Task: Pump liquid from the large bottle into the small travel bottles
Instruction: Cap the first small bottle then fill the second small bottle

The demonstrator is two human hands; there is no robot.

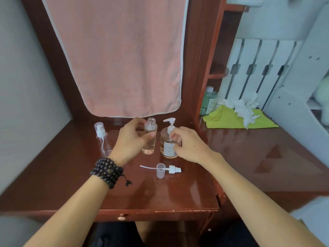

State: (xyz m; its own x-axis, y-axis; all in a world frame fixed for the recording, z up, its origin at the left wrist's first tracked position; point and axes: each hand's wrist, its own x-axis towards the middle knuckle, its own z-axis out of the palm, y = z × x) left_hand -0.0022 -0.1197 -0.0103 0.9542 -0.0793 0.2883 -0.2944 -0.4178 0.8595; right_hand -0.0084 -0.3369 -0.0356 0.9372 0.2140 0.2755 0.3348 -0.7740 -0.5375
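My left hand [132, 137] grips a small clear travel bottle [149, 138] with its neck uncapped; it stands upright on the desk with a little pale liquid at the bottom. Right beside it stands the large pump bottle [168, 139], amber liquid inside and a white pump head on top. My right hand [187, 145] curls round the large bottle's shoulder and side. A second small travel bottle [102, 138], capped with a pump top, stands to the left. A loose white pump top with tube [173, 169] and a clear cap [160, 170] lie in front.
A pink towel [115, 56] hangs behind the red-brown desk [160, 196]. To the right lie a green cloth [231, 118], crumpled white tissues [243, 107] and a green bottle [209, 101]. A beaded bracelet [107, 172] wraps my left wrist.
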